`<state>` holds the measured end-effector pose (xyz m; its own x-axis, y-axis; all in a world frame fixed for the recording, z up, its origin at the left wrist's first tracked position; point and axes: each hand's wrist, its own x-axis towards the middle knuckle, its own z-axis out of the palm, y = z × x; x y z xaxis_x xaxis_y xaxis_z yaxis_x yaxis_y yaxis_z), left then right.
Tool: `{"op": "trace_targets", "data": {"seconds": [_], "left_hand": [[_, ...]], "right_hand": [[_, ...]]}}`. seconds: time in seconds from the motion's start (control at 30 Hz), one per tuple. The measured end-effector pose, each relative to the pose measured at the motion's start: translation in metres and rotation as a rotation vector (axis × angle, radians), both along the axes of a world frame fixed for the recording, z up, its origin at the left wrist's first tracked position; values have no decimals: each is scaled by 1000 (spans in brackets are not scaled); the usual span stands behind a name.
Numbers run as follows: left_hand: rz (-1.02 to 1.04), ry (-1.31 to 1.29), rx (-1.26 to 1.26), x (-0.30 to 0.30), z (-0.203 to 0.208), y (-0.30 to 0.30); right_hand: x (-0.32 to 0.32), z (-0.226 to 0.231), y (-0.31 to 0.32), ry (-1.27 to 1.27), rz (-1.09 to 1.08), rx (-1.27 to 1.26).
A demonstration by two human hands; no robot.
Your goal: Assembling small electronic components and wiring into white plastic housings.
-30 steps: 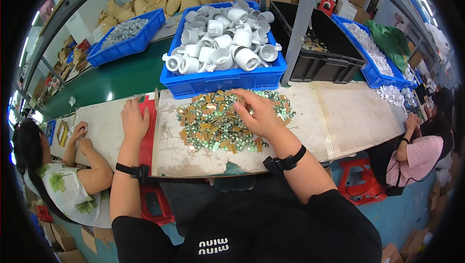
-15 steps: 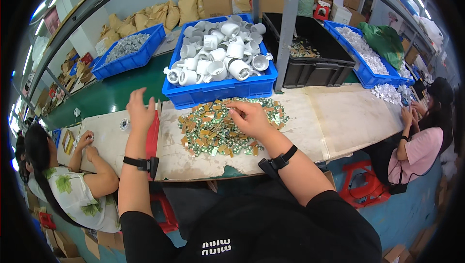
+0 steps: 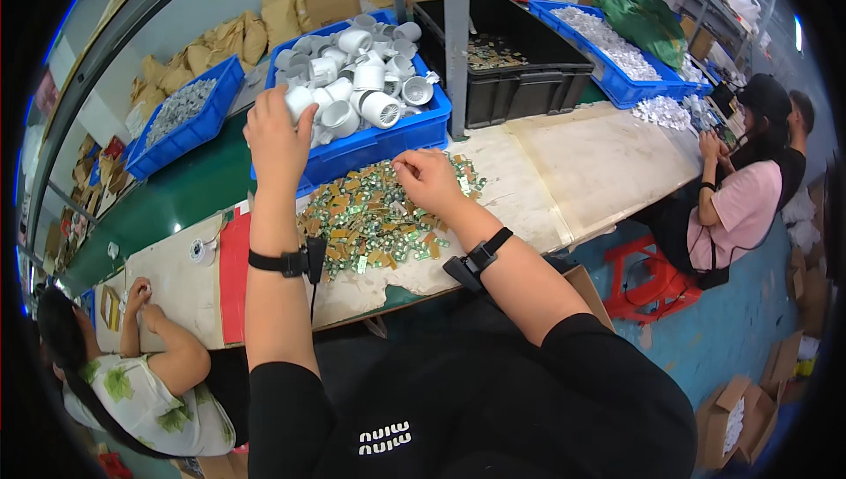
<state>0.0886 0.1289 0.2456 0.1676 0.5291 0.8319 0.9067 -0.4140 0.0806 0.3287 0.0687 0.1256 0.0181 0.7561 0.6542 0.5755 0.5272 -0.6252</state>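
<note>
My left hand point(image 3: 277, 140) is at the near left corner of a blue crate point(image 3: 388, 146), its thumb and fingers curled around a white plastic cup-shaped housing point(image 3: 300, 102). Many similar white housings point(image 3: 368, 76) are heaped in that crate. My right hand point(image 3: 428, 181) rests at the far side of a spread pile of small green and tan circuit boards point(image 3: 374, 223). Its thumb and fingertips are pinched together, and whatever they hold is too small to make out. A single white round housing point(image 3: 203, 252) lies on the table to the left, past a red strip point(image 3: 234, 276).
A grey metal post point(image 3: 456, 47) stands between the crate and a black bin point(image 3: 529, 91). Blue crates of small grey parts point(image 3: 181, 109) and white parts point(image 3: 608, 43) stand at either side. Co-workers sit at left point(image 3: 132, 364) and right point(image 3: 740, 188), near a red stool point(image 3: 648, 281).
My left hand has moved from open above the table up to the crate and closed around a white housing. My right hand stays pinched over the board pile. The whole view has shifted and tilted.
</note>
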Motion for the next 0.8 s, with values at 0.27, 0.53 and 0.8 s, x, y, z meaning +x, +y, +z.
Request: {"op": "trace_targets", "data": {"seconds": [0.27,0.53,0.8], "left_hand": [[-775,-1031,-329,15,-81,-17],[-739,-863,-302,20,-120,-25],[-618,-781,-59,28,-112,-23]], "right_hand": [[-4,0,-5,-376,267,47],[2,-19,8,-392,431,52],[5,-8,3,153,297,-28]]}}
